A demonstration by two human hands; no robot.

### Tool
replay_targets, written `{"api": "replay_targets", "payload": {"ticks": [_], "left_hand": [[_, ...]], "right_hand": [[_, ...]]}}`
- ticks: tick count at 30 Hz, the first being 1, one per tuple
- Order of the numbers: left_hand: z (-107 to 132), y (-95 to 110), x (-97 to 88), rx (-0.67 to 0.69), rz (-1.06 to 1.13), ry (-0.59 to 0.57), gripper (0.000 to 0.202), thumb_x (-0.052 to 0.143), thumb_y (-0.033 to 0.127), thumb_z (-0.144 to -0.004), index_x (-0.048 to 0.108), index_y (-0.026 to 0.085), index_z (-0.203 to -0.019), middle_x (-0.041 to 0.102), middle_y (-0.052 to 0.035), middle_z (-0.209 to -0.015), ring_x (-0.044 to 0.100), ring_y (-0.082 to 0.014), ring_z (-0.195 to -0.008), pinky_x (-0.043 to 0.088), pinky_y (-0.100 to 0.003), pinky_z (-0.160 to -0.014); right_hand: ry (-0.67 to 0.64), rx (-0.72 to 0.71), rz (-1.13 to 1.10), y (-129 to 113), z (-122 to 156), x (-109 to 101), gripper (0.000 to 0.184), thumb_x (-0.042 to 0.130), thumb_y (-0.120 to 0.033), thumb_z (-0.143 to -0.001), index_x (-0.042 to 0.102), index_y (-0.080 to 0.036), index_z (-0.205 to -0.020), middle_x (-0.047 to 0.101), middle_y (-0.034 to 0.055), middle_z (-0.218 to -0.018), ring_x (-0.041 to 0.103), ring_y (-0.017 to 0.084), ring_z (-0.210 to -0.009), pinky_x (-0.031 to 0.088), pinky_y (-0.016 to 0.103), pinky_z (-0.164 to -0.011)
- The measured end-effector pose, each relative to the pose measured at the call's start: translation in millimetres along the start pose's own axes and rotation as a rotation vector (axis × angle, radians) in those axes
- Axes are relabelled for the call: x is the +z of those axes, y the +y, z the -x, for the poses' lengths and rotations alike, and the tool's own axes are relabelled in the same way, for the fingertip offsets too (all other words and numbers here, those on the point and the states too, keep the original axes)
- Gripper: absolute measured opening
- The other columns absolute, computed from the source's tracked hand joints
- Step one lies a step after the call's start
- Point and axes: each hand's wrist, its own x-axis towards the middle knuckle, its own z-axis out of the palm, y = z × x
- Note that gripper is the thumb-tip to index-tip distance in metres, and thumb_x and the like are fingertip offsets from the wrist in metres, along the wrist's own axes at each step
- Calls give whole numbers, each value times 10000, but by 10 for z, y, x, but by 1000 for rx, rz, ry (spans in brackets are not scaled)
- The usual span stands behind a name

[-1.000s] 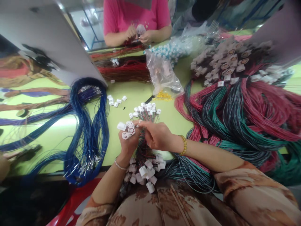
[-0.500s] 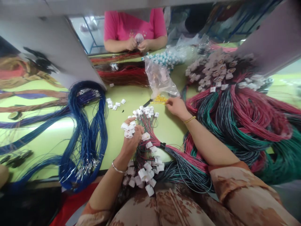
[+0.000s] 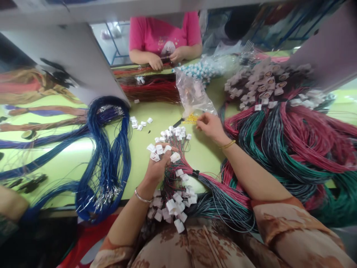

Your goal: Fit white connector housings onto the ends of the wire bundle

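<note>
White connectors (image 3: pixel 160 150) on light, limp wires (image 3: pixel 181 163), clamped in the left hand (image 3: pixel 156 168), we judge best held by their housings; right hand (image 3: pixel 211 126) pinches yellow pieces (image 3: pixel 190 119).

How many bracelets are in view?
2. A silver bangle on the wrist of the left hand gripping white connectors; a gold bracelet on the right wrist, near the yellow pieces. The co-worker's wrists are too small to tell.

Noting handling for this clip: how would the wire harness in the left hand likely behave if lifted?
The wire harness would probably flop: its thin strands sag from the left hand over the table edge. The dangling white connectors would likely swing and snag. A black tie binds the strands, so it should rise as one bundle.
</note>
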Motion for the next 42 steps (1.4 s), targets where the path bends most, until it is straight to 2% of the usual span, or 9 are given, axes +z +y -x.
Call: {"api": "replay_targets", "payload": {"ticks": [4, 8, 14, 17, 29, 33, 37, 40, 42], "left_hand": [[-20, -25, -42, -54, -7, 52, 396, 879, 375, -678, 742, 187, -998, 766, -57, -888, 653, -144, -692, 531, -292, -666], [-40, -33, -39, -38, -3, 59, 409, 879, 398, -674, 760, 183, -1001, 776, -79, -921, 709, -207, -843, 547, -326, -765], [-29, -16, -24, 39, -19, 38, 371, 874, 366, -704, 707, 188, -982, 736, -19, -824, 666, -134, -711, 516, -248, -681], [-22, -26, -37, 77, -68, 28, 352, 854, 374, -728, 701, 177, -976, 736, -26, -862, 662, -127, -713, 523, -245, -694], [-8, -123, -101, 183, -205, 73, 313, 803, 293, -741, 703, 172, -1012, 778, -70, -958, 742, -214, -888, 583, -331, -832], [14, -152, -96, 264, -284, 145, 245, 761, 241, -753, 719, 167, -982, 769, -50, -890, 725, -187, -803, 579, -305, -774], [22, -126, -69, 307, -386, 270, 182, 737, 228, -757, 731, 158, -925, 759, -48, -861, 685, -171, -724, 551, -284, -675], [12, -60, -60, 312, -397, 231, 189, 770, 258, -743, 736, 164, -903, 737, -42, -833, 661, -169, -724, 531, -281, -660], [3, -16, -55, 288, -350, 148, 212, 777, 340, -767, 744, 169, -888, 716, -58, -902, 648, -167, -756, 525, -285, -678]], "right_hand": [[-205, -18, -407, -358, 208, 103, 168, 702, -322, -787, 647, -181, -860, 640, 9, -701, 602, 140, -592, 518, 325, -617], [-447, -94, -464, -747, 525, 148, 145, 655, -323, -860, 659, -188, -914, 647, 13, -717, 599, 135, -621, 504, 314, -624], [-282, -609, -105, -939, 806, 215, 139, 502, -156, -937, 626, -211, -904, 640, 41, -864, 576, 161, -817, 482, 327, -760], [-248, -734, -64, -918, 830, 257, 159, 479, -124, -952, 615, -205, -938, 633, 52, -882, 570, 167, -832, 480, 321, -756], [-213, -663, -18, -944, 880, 247, 92, 487, -131, -907, 530, -200, -866, 594, -11, -723, 507, 107, -616, 406, 237, -596], [-218, -708, 58, -957, 944, 278, 148, 438, -142, -946, 573, -197, -977, 687, 42, -847, 587, 134, -686, 432, 253, -622], [-279, -762, 74, -942, 1116, 384, 346, 436, -75, -855, 582, -204, -1141, 731, 70, -981, 628, 150, -740, 440, 267, -617], [-267, -720, 25, -898, 1139, 420, 310, 476, -128, -846, 612, -204, -1115, 728, 56, -893, 598, 147, -665, 436, 276, -594], [-260, -595, -68, -832, 1015, 389, 223, 482, -185, -889, 636, -203, -1049, 715, 35, -820, 583, 136, -624, 447, 271, -598]]}}
